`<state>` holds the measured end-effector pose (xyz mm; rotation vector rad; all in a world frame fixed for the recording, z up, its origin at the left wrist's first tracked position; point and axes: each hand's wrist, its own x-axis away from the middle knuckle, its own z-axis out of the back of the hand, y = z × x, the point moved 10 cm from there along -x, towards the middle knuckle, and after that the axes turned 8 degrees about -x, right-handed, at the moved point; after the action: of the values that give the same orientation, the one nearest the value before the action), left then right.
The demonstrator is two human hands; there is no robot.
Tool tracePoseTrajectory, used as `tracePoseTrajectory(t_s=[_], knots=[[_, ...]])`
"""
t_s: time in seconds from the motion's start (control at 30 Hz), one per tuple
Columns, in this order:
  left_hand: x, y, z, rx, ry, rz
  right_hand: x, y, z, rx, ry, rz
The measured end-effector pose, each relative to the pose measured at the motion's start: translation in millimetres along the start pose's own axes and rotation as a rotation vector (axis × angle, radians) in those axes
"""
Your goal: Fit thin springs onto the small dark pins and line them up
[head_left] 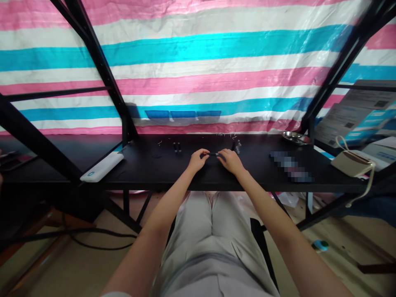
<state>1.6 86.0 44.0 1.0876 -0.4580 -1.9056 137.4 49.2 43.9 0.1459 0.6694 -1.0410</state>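
A thin dark rod [213, 154] with a pale part near its right end spans the gap between my hands, just above the black table [148, 165]. My left hand [198, 159] pinches its left end, and my right hand [229, 159] has its fingers closed on the right end. The rod's exact kind is too small to tell. To the left of my left hand stand two short dark pieces with pale ends [177, 147]. Right behind my right hand is a small cluster of pale and dark pieces [238, 146], partly hidden by that hand.
On the left lies a white oblong case [102, 166]. A shiny metal dish [296, 138], a pixelated flat item [291, 166] and a beige pouch [352, 162] with a strap are on the right. Black frame posts [102, 62] flank a striped sheet [210, 53]. Small white scraps lie along the back.
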Motion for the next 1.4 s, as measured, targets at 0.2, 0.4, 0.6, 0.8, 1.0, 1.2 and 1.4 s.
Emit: tracePoseTrajectory(t_s=[0.2, 0.4, 0.6, 0.8, 1.0, 1.2, 1.4], knots=[[-0.2, 0.6, -4.0, -0.02, -0.033, -0.004, -0.6, -2.9, -1.6, -0.007, -0.018, 0.024], [-0.6, 1.6, -5.6, 0.008, -0.046, -0.013, -1.1, -6.5, -3.4, -0.023, -0.052, 0.046], [-0.4, 0.8, -6.5, -0.006, -0.048, -0.027, -1.5, -7.3, -3.3, -0.011, -0.063, 0.04], [-0.6, 0.6, -5.8, 0.002, -0.037, -0.034, -1.7, -6.7, -3.4, -0.014, -0.059, 0.042], [-0.9, -1.2, -5.0, 0.007, -0.022, -0.019, -1.6, -5.3, -2.1, -0.014, -0.024, 0.047], [-1.2, -0.2, -4.7, 0.021, -0.017, -0.018, -1.0, -6.4, 1.7, -0.017, 0.023, 0.065], [-1.9, -0.5, -4.3, 0.04, -0.009, -0.005, -1.0, -6.1, 3.1, -0.012, 0.037, 0.067]])
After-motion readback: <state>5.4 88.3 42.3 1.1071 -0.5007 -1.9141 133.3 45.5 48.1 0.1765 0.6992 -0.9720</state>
